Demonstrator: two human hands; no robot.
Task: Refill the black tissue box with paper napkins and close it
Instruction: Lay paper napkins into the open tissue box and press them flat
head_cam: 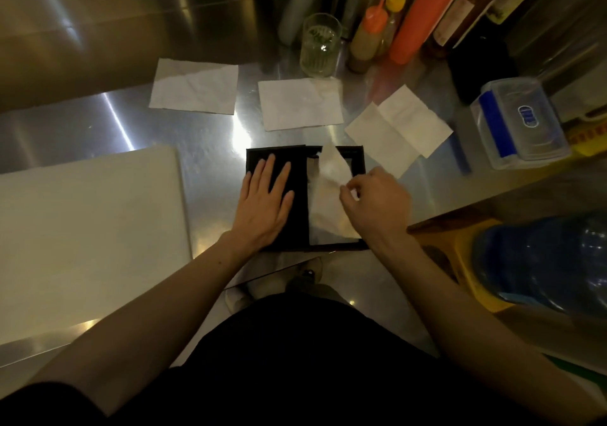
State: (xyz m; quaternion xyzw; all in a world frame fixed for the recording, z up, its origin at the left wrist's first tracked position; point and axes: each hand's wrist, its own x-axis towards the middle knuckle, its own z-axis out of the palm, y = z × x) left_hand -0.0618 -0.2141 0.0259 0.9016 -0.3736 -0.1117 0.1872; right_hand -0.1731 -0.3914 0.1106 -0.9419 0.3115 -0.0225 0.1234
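On the steel counter (203,130) by the person's waist, the black tissue box (358,159) sits half open. The left hand (262,202) lies flat on its lid (297,166), fingers straight and spread. The right hand (374,199) has its fingers pinching a paper napkin (325,189) over the open half. The plastic container (512,136) label's too blurry to read.

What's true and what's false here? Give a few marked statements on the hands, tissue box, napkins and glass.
1. The left hand lies flat on the black tissue box. True.
2. The right hand holds nothing. False: it pinches a napkin over the box's open side.
3. Three loose napkins lie on the steel counter beyond the box. True.
4. The drinking glass stands inside the box. False: it stands on the counter behind the loose napkins.
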